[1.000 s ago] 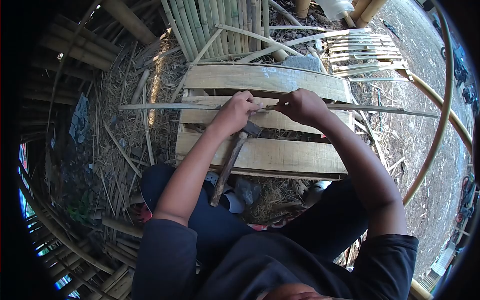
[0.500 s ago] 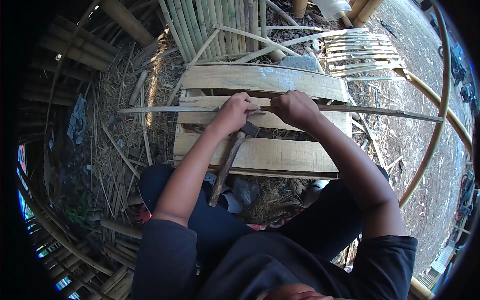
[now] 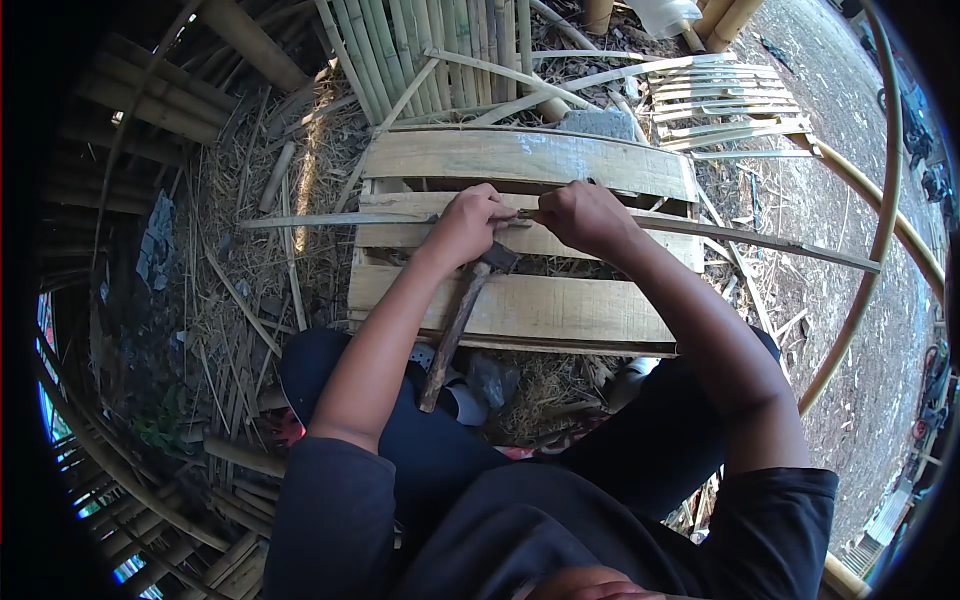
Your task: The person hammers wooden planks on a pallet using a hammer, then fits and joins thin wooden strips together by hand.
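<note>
Over the middle of a low slatted wooden table (image 3: 560,308), my two hands work close together. My left hand (image 3: 466,220) is closed around the inner end of a thin bamboo strip (image 3: 310,219) that reaches out to the left. A longer bamboo strip (image 3: 765,239) stretches to the right from my right hand (image 3: 584,214), whose fingers are wrapped round its inner end. The inner ends nearly meet between my fingertips; whether they touch is too small to tell. Just below my left hand lies a hammer (image 3: 457,333), its head on the slats and its wooden handle pointing toward my lap.
Upright bamboo slats (image 3: 425,60) stand beyond the table, near a grey block (image 3: 598,124). A small rack of bamboo strips (image 3: 725,105) is at the far right. A curved bamboo pole (image 3: 868,285) crosses the right side. Straw and scraps cover the ground.
The outer end of the right bamboo strip has swung slightly toward me. My hands have stayed in nearly the same place, and the hammer has not visibly moved.
</note>
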Motion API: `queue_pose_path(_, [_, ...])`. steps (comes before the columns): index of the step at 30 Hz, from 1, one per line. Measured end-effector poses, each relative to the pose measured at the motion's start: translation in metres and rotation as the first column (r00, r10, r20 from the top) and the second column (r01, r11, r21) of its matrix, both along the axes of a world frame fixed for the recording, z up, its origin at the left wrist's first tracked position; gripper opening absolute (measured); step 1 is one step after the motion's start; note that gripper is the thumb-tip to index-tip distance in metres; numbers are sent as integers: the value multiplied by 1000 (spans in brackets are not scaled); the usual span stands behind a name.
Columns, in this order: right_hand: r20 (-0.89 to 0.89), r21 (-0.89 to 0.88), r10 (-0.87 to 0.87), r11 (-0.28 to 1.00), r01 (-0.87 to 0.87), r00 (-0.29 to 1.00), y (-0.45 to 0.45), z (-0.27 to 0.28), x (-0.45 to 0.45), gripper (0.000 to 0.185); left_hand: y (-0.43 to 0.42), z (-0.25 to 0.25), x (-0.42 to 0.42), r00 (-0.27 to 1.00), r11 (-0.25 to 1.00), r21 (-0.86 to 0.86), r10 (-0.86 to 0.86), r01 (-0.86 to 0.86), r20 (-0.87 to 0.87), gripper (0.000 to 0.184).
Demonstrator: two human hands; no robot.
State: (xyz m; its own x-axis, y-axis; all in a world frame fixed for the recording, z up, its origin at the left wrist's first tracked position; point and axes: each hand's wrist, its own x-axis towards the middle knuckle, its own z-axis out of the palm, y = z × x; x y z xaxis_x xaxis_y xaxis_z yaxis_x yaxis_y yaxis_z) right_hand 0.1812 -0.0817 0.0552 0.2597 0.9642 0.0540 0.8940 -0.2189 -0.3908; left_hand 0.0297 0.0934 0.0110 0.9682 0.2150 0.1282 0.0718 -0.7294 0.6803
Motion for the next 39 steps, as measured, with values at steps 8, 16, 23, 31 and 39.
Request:
queue_pose_path(8, [14,-6,-3,1000,3,1000,2,-7,-9,23,1,5,1,999,998,50,-32,33,-4,27])
queue_pose_path(16, [-231,41,-79,995,91,970,-1,-20,7,17,-1,6,-3,996,990,-105,88,-91,-34,39])
queue_pose_path(23, [-195,107,-57,991,79,979,-1,-15,18,19,5,-10,-2,990,986,-125,121,-111,68,38])
queue_pose_path(31, [-326,-59,-198,980,189,924,4,-2,25,23,11,-9,-4,992,1000,22,-25,22,122,22])
queue_pose_path(39, [-361,-51,-157,987,149,919,-1,-17,30,23,12,-1,-7,980,974,225,-28,-18,198,23])
